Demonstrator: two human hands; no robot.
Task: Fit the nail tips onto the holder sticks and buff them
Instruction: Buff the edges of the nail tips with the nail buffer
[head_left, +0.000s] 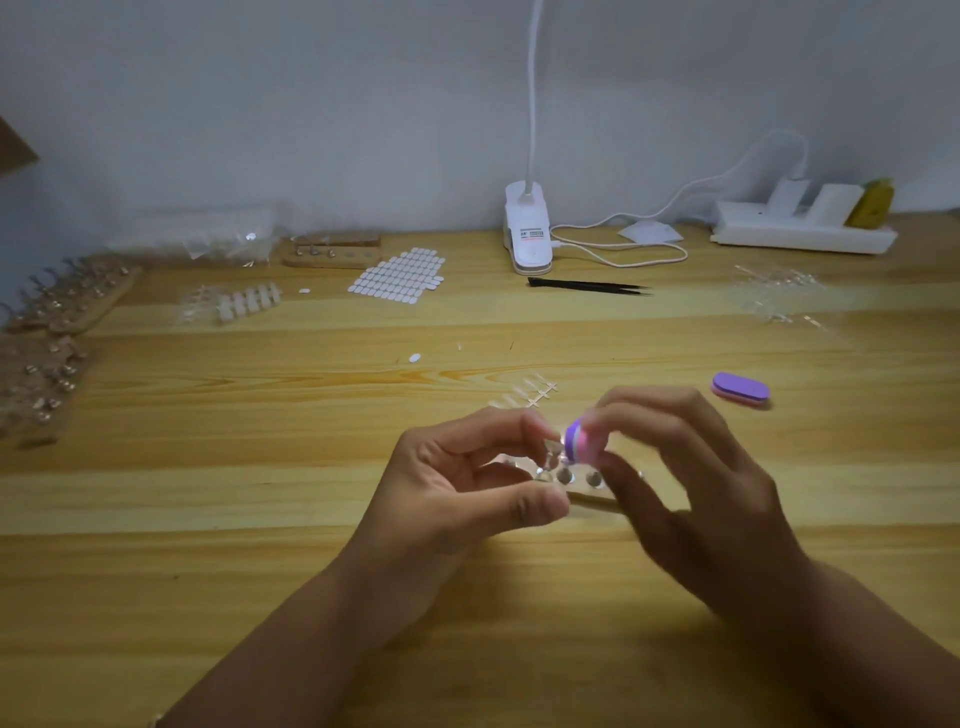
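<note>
Right hand (691, 483) pinches buffer (581, 441), left hand (457, 483) stick (550, 454)

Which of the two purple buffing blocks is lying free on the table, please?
The buffing block at the far right, flat on the table beyond the right hand; the other block is pinched in that hand's fingers.

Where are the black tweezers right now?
In the head view the tweezers lie far back on the table, just in front of the white clip lamp, right of the sticker sheet.
</note>
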